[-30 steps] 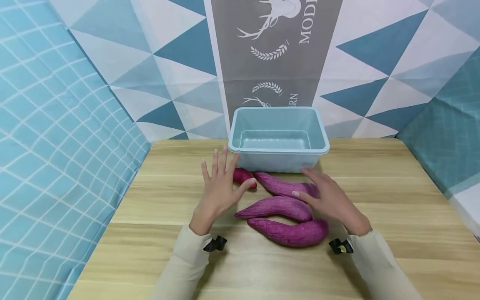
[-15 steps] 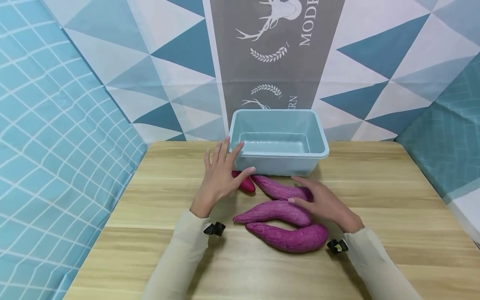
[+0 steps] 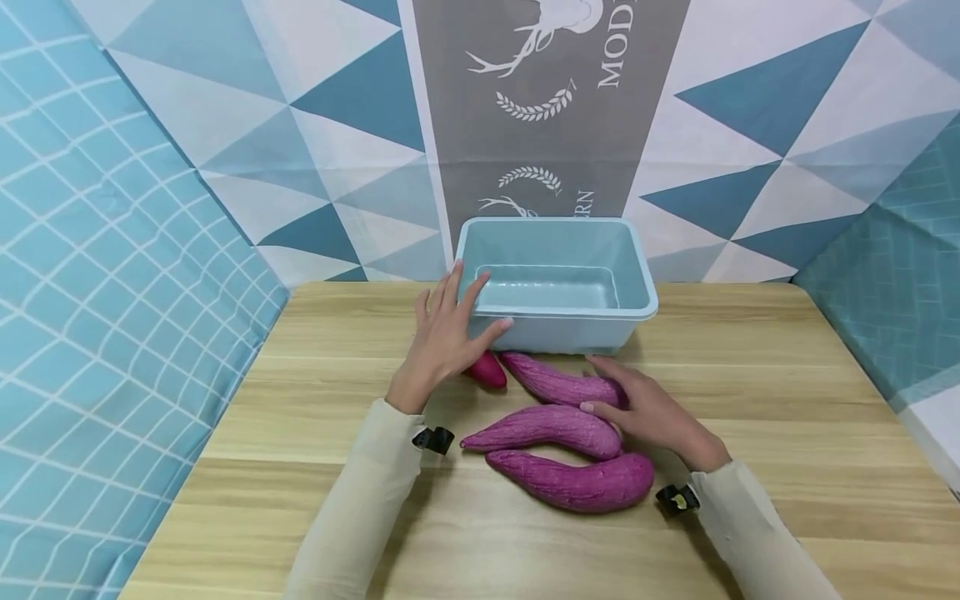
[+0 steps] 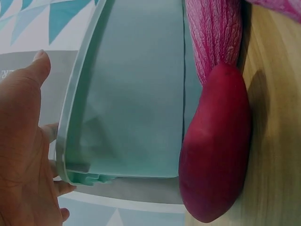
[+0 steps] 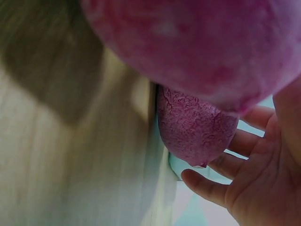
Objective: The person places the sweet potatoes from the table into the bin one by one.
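My left hand is spread at the left end of a pale blue plastic basin, fingertips close to the rim, thumb apart in front of the wall. Below that hand lies a smooth dark-red root vegetable, partly hidden by it in the head view. My right hand holds the blunt right end of the farthest purple sweet potato, fingers behind it and thumb on the near side. Two more purple sweet potatoes lie nearer, a middle one and a front one.
Everything stands on a light wood-grain table. Behind the basin rises a backdrop of blue and white triangles with a grey deer-print strip. A blue tile-patterned sheet hangs on the left.
My left hand has moved toward the basin's left rim, turning slightly. My right hand has come leftward and lower, its fingers closing around the far sweet potato's end.
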Motion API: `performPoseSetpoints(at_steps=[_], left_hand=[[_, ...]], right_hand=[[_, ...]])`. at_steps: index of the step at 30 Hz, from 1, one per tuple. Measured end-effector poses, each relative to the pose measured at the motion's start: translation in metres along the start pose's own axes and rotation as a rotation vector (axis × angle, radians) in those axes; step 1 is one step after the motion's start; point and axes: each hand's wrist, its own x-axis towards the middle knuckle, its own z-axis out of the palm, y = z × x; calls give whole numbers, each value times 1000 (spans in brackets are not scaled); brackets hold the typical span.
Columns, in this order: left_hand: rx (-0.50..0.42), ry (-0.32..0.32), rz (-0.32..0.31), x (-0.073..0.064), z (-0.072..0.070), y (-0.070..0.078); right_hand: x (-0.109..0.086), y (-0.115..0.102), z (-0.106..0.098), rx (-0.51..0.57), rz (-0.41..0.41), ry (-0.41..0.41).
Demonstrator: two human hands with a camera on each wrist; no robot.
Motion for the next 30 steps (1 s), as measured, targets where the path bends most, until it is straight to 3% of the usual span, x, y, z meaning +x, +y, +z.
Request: performPoseSetpoints(at_steps=[10,15,23,30], left_hand=[[-32,-22,-55,16,3,1],[-27,-8,-76,21,2,0],[-124,-10,-120,22,5,-1],[-118,5,-125,24,8,-4]], right_hand=[[0,2,3,-18,-71,38],[4,0,3,0,-80,18],[3,-4,5,-12,-87,15],[5,-3,3,-8,-93,34]])
